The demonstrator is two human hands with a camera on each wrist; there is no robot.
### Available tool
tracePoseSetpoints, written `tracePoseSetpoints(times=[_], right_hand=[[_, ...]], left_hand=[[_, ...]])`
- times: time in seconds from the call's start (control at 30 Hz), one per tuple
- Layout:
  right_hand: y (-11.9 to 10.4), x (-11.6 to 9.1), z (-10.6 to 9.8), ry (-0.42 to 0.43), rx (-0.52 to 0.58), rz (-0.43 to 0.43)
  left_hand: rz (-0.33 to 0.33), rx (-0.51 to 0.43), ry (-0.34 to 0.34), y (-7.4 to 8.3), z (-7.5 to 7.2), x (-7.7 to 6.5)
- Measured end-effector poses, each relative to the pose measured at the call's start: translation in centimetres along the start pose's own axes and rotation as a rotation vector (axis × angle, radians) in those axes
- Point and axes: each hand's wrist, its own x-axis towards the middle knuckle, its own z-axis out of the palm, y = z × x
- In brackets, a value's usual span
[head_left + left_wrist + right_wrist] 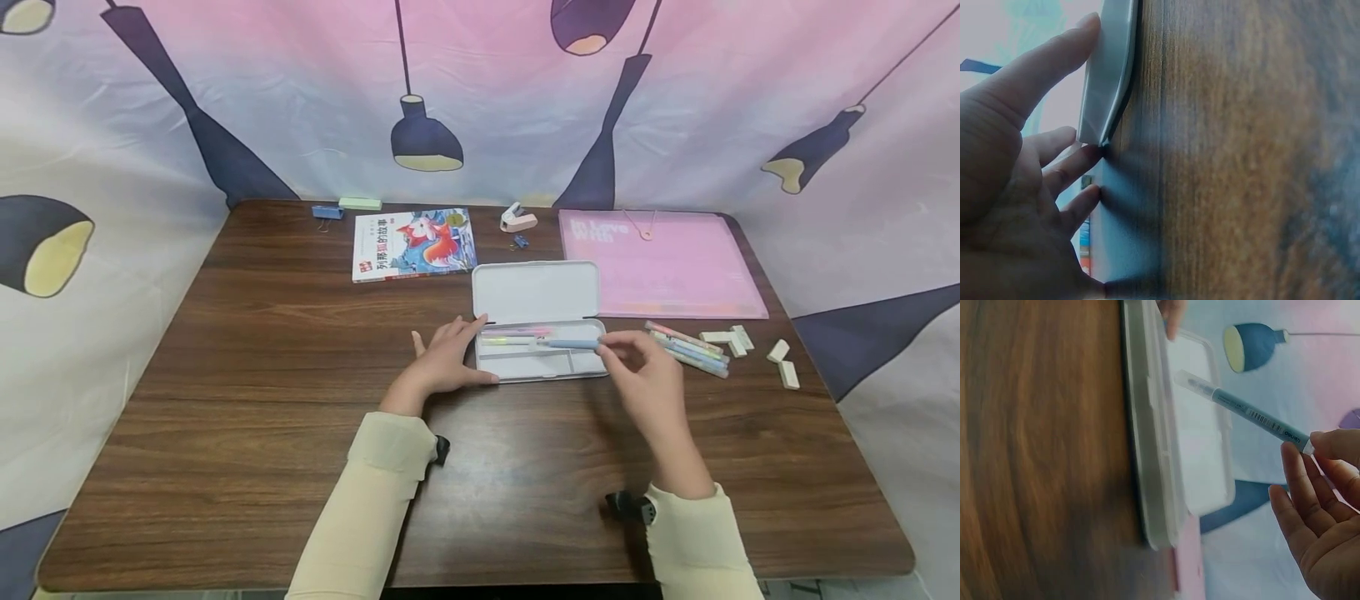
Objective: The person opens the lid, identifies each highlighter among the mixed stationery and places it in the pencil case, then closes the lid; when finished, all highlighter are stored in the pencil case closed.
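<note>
Wood-grained table (247, 433) — right hand (649, 383) pinches slim blue pen (1257, 416) above oblong case (525, 366).

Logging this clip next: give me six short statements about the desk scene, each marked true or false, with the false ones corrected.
1. The right hand pinches a slim light-blue pen with a clear cap. True.
2. The left hand touches a white rectangular pencil case. True.
3. The case is closed. False: its lid stands open.
4. Small white rectangular blocks lie on the dark brown wood-grain table, to the right of the case. True.
5. Nothing lies inside the case. False: slim pens lie in it.
6. The light-blue pen rests on the table, untouched. False: the right hand holds it by one end.
</note>
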Motion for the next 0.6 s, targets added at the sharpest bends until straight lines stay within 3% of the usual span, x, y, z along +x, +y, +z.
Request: tracePoseSetpoints(times=[0.3, 0.6], right_hand=[[0.0, 0.6, 2.8, -0.059, 0.003, -0.052], [-0.4, 0.6, 4.0, -0.132, 0.011, -0.053]], left_hand=[[0.005, -0.013, 0.006, -0.1, 0.1, 0.1], [0.004, -0.017, -0.004, -0.1, 0.0, 0.1]])
